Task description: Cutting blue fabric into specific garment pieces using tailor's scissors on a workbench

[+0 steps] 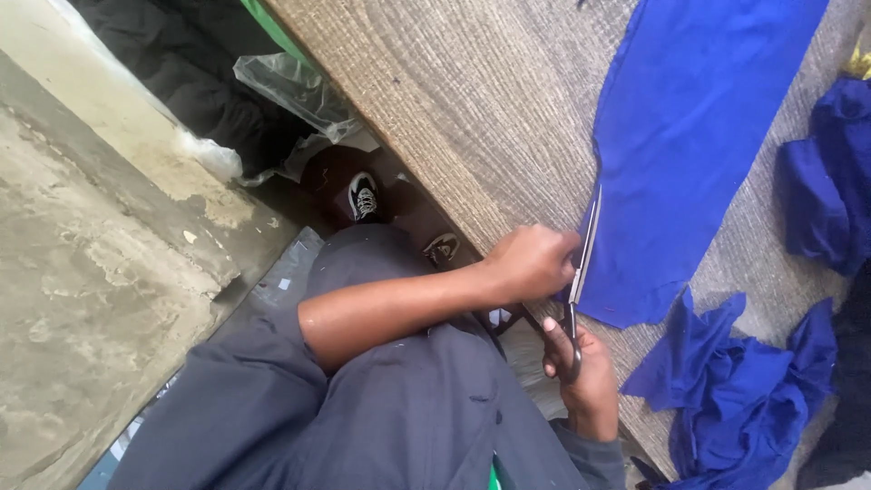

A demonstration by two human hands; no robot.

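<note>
Wood-grain tabletop point(472, 118) stretching across the view, with blue cloth being cut on it beside a rough concrete floor.

Grey concrete floor point(82, 299) is filling the left side, stained and patchy, while a large flat piece of blue fabric point(680, 136) is lying on the table near its edge. Crumpled blue scraps point(735, 390) are sitting just beside it, partly cut off by the frame's lower and right edges. Clear plastic sheeting point(299, 91) is bunching under the table over something dark and hard to make out. The left hand point(531, 263) is pressing closed on the fabric's edge. The right hand point(588, 381) is gripping dark-handled scissors point(576, 290), blades running along that edge; its wrist is hidden by a grey sleeve. One laced shoe point(363, 197) is showing below.
</note>
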